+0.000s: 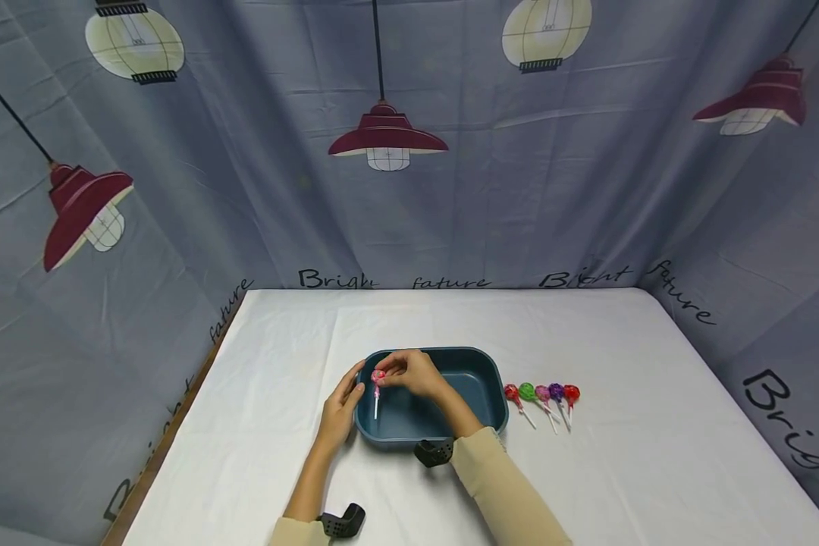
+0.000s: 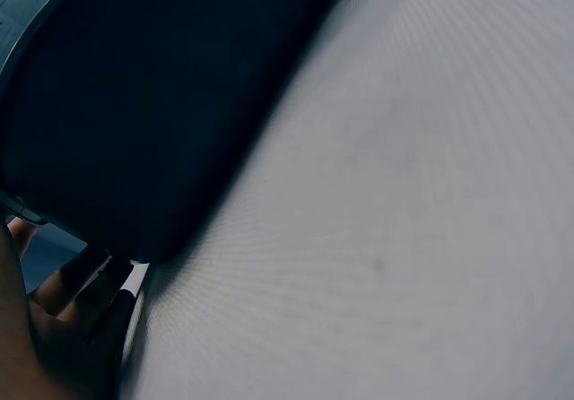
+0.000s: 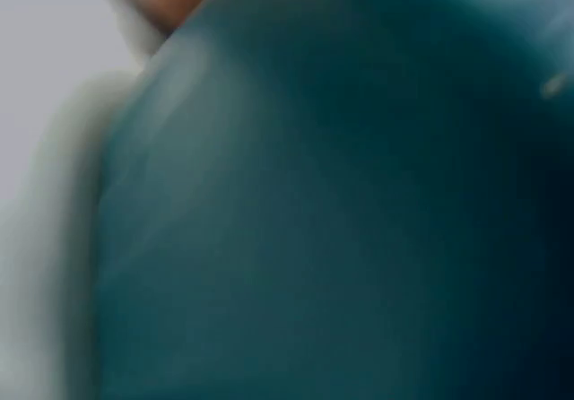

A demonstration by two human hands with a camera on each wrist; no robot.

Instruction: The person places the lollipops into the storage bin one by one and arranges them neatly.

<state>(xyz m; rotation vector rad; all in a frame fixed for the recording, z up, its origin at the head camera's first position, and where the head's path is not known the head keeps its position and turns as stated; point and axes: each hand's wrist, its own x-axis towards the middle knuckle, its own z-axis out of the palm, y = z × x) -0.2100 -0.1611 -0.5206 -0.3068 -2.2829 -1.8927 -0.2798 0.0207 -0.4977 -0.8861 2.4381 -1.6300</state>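
Note:
My right hand pinches a pink lollipop by its wrapped candy head, over the left part of a dark blue-green rectangular tub. The white stick hangs down. At the tub's left end my left hand rests against the wall, fingers fairly straight and thumb near the rim. In the left wrist view, fingers of the left hand show beside the dark tub. Blurred tub interior fills most of the right wrist view, and the lollipop is not recognisable there.
Right of the tub several wrapped lollipops lie in a row: a red one, a green one, a pink one, a purple one and another red one. A white cloth covers the table; printed curtains hang behind.

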